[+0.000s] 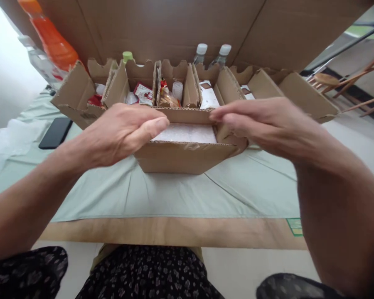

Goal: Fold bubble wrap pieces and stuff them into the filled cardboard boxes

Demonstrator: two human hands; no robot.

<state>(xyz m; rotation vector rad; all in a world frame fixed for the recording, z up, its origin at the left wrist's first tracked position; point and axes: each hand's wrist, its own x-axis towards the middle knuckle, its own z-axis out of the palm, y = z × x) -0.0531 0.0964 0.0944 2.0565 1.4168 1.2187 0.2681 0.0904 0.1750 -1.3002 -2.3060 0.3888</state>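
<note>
A small cardboard box (174,158) stands in front of me, with white bubble wrap (187,133) lying inside it. My left hand (127,128) is over the box's left side, thumb against the closed fingers. Over the right side, my right hand (262,122) has its fingertips and thumb pressed together. Whatever either hand pinches, if anything, is hidden or too thin to make out. Behind the box runs a row of open cardboard bins (268,85) holding red and white packets (143,93), a snack bag (168,97) and white cards (208,95).
A tall cardboard panel (168,29) rises behind the bins. An orange drink bottle (56,43) and clear bottles with white caps (201,49) stand at the back. On the green cloth (112,195) lie a black phone (55,133) and white wrapping (9,137) at left. Wooden stools (327,79) are far right.
</note>
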